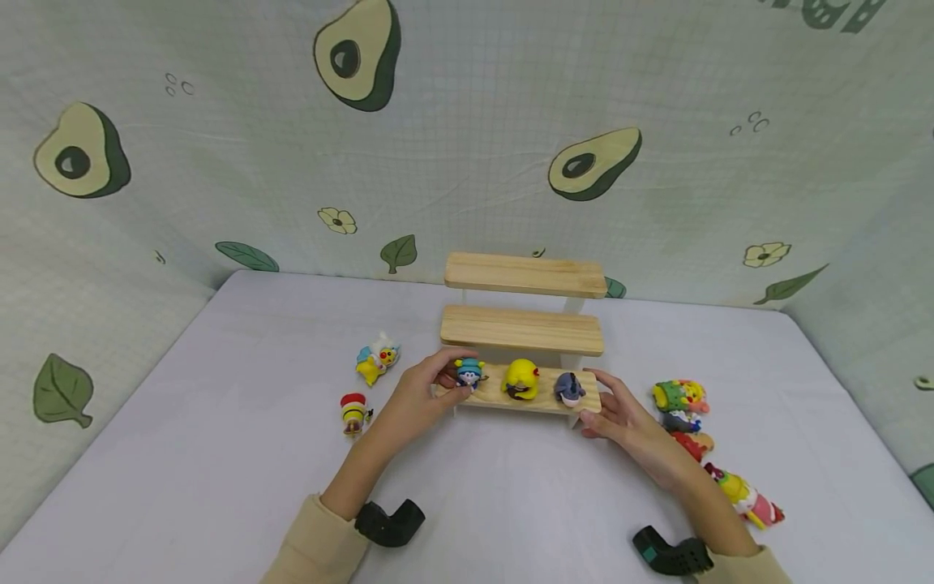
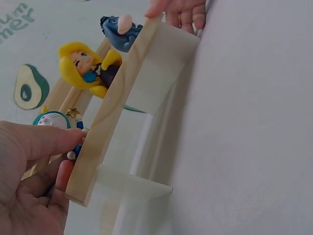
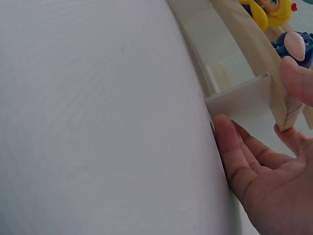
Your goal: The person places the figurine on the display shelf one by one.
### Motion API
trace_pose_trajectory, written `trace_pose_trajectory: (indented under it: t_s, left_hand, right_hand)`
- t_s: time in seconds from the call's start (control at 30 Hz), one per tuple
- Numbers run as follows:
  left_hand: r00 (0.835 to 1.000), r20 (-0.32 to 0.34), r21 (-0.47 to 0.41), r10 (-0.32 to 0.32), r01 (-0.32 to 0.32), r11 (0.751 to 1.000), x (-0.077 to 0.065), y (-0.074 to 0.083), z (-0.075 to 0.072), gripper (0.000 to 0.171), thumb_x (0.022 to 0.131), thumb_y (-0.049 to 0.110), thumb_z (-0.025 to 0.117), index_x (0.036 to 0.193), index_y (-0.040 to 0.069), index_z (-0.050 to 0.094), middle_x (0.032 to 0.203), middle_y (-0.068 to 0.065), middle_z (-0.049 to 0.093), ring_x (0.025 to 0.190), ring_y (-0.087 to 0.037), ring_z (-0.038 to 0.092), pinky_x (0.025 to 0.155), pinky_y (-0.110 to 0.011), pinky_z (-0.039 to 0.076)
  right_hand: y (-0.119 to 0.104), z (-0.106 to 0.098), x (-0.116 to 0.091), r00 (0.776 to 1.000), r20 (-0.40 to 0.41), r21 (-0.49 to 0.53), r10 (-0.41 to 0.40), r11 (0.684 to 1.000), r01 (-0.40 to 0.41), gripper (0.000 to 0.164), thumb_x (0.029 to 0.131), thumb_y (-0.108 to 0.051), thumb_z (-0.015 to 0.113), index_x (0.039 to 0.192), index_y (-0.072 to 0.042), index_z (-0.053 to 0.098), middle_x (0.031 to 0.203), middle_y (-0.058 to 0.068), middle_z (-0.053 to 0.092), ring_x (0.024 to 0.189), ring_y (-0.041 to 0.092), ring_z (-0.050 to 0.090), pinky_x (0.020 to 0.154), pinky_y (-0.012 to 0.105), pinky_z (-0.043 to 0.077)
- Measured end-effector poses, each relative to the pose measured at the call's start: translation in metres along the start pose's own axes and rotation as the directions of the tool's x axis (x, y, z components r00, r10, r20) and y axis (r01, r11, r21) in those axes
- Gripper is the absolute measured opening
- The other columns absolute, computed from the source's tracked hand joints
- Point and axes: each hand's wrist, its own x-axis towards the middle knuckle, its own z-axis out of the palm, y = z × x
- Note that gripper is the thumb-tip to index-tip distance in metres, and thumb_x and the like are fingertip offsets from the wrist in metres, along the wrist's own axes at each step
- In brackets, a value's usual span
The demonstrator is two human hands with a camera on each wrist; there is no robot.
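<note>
A three-tier display stand with wooden planks [image 1: 522,329] and pale side supports stands on the table. On its lowest plank sit a small figurine with a blue hat [image 1: 469,372], a yellow-haired figurine [image 1: 521,380] and a blue-grey donkey figurine [image 1: 569,388]. My left hand [image 1: 423,392] pinches the blue-hatted figurine at the plank's left end; fingers partly cover it in the left wrist view. With thumb in front and forefinger behind, my right hand [image 1: 620,414] holds the plank's right end beside the donkey. Its other fingers [image 3: 232,142] hang lower, near the white support [image 3: 244,93].
Left of the stand lie a yellow-and-blue figurine [image 1: 378,359] and a red-hatted figurine [image 1: 353,413]. Right of my right hand are a green-and-yellow figurine [image 1: 680,396], a red one [image 1: 695,444] and a yellow-and-pink one [image 1: 744,495]. An avocado-print cloth [image 1: 467,162] hangs behind.
</note>
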Motion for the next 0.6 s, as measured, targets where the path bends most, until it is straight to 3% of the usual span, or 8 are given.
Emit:
trace_pose_trajectory:
  t_s: [0.27, 0.47, 0.6]
  left_hand:
    - [0.999, 0.045, -0.093, -0.027, 0.031, 0.995, -0.002, -0.003, -0.007, 0.052, 0.084, 0.011, 0.068, 0.132, 0.015, 0.047, 0.120, -0.004, 0.057, 0.101, -0.016, 0.057, 0.090, -0.028, 0.049]
    - [0.996, 0.077, -0.180, 0.050, -0.035, 0.983, -0.004, -0.002, -0.018, 0.048, 0.087, 0.008, 0.063, 0.132, 0.008, 0.046, 0.119, -0.010, 0.057, 0.107, -0.022, 0.057, 0.093, -0.029, 0.047]
    - [0.996, 0.060, -0.205, 0.069, -0.055, 0.977, -0.008, -0.001, -0.026, 0.044, 0.088, 0.006, 0.061, 0.130, 0.004, 0.047, 0.119, -0.011, 0.057, 0.108, -0.023, 0.057, 0.093, -0.027, 0.047]
  right_hand:
    - [0.000, -0.001, 0.000, 1.000, 0.008, 0.010, -0.009, 1.000, 0.009, 0.070, 0.094, -0.025, 0.054, 0.148, -0.018, 0.010, 0.137, 0.025, 0.038, 0.106, 0.025, 0.056, 0.087, 0.028, 0.049]
    - [0.001, -0.001, 0.000, 1.000, 0.006, 0.007, -0.004, 1.000, 0.004, 0.070, 0.094, -0.025, 0.054, 0.148, -0.018, 0.009, 0.137, 0.025, 0.037, 0.107, 0.025, 0.056, 0.087, 0.028, 0.049]
    - [0.001, -0.001, 0.000, 1.000, 0.012, 0.004, 0.000, 1.000, 0.000, 0.070, 0.094, -0.026, 0.054, 0.148, -0.019, 0.009, 0.138, 0.025, 0.036, 0.108, 0.025, 0.056, 0.088, 0.030, 0.049]
